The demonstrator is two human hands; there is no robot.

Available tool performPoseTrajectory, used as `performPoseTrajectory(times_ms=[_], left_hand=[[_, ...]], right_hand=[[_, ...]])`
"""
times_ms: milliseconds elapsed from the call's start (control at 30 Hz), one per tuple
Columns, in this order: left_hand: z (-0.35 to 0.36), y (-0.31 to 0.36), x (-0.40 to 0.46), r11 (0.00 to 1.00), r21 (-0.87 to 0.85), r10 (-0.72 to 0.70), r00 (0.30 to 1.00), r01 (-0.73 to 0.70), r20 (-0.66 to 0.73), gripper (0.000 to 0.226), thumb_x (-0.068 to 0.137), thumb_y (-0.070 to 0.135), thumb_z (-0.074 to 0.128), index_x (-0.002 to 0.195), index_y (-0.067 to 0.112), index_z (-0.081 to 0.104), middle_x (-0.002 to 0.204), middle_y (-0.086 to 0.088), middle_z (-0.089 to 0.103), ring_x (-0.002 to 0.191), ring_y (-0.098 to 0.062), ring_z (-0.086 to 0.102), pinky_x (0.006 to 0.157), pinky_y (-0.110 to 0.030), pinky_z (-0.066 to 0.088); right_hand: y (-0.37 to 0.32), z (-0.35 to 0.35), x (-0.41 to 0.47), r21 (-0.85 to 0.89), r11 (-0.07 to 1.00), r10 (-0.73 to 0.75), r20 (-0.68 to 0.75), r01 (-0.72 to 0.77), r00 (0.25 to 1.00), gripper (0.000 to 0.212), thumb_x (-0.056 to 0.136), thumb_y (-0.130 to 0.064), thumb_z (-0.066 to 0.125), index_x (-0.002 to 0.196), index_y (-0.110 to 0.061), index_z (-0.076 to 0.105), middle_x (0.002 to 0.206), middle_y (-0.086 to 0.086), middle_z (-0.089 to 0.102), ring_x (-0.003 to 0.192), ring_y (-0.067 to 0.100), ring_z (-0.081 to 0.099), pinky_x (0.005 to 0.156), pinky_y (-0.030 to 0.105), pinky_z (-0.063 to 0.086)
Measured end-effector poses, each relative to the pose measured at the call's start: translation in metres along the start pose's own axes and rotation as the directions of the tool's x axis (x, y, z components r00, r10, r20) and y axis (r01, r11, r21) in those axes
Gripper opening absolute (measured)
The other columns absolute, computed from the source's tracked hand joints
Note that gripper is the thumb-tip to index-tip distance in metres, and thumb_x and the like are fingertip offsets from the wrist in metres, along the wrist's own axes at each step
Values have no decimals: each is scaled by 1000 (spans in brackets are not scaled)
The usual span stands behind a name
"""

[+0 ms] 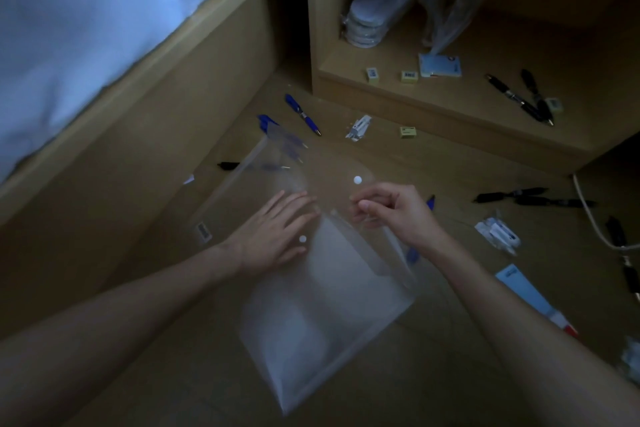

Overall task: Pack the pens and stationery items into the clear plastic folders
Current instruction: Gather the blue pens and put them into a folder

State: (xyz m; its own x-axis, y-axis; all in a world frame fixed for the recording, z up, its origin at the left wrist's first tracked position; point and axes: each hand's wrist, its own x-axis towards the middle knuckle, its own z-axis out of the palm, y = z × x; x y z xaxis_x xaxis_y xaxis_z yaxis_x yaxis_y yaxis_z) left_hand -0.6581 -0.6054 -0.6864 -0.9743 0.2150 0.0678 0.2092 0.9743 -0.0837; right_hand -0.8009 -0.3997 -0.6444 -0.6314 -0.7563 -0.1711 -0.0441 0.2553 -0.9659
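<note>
On floor, clear snap folder (325, 305) pressed flat by spread left hand (273, 236); flap pinched by right hand (391, 211). Blue pens (303, 114) scattered beyond. Risk judged: slick flap slipped, mouth closed before loading.

Got a clear plastic snap-button folder (322, 315) flat on the floor, blue ballpoint pen (303, 114) and black pens (519, 99) scattered beyond.

Two bare forearms, no sleeves visible up to frame edge. Left hand (273, 236) and right hand (394, 211) bare: no gloves, rings, watch or wristband seen. Nails short, plain. Dim light blurs finer detail.
</note>
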Motion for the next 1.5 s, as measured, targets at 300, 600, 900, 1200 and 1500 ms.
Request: performPoseTrajectory(times_ms=[300, 600, 900, 1200, 1500], left_hand=[[5, 3, -6, 1000, -17, 14, 998, -15, -56, 60, 90, 49, 37, 134, 9, 42, 132, -12, 54, 127, -23, 44, 109, -36, 23], [17, 10, -18, 1000, -8, 8, 1000, -8, -8, 71, 97, 56, 13, 131, 8, 52, 120, -10, 62, 121, -22, 54, 104, -43, 24], [22, 9, -24, 998, -45, 36, 996, -40, -80, 63, 97, 55, 21, 136, 9, 38, 113, -13, 58, 112, -29, 51, 100, -42, 29], [26, 21, -17, 999, -7, 31, 997, -31, -67, 68, 91, 55, 34, 147, 16, 27, 153, -12, 23, 142, -32, 19, 107, -58, 18], [26, 26, -11, 999, 11, 52, 986, -51, -156, 47, 87, 51, 40, 118, 16, 45, 114, -13, 61, 115, -28, 43, 98, -46, 29]], right_hand=[[-2, 2, -2, 28, 999, 17, 28, -18, 999, 22, 91, 3, 54, 89, -15, 67, 75, 1, 73, 74, 18, 70, 77, 42, 56], [9, 11, -3, -59, 997, 54, 49, -51, 997, 26, 92, 4, 54, 87, -19, 65, 70, -5, 72, 69, 9, 68, 75, 39, 54], [6, 8, 3, -42, 998, 38, 19, -37, 999, 25, 92, 4, 53, 87, -18, 63, 73, -4, 72, 68, 12, 69, 70, 34, 56], [4, 8, 3, 61, 997, 37, 59, -40, 998, 22, 92, 3, 53, 90, -15, 64, 72, -2, 73, 68, 12, 71, 66, 29, 56], [17, 17, 5, -45, 994, 98, 34, -97, 995, 16, 92, 6, 52, 91, -6, 62, 72, 2, 70, 60, 5, 67, 60, 23, 51]])
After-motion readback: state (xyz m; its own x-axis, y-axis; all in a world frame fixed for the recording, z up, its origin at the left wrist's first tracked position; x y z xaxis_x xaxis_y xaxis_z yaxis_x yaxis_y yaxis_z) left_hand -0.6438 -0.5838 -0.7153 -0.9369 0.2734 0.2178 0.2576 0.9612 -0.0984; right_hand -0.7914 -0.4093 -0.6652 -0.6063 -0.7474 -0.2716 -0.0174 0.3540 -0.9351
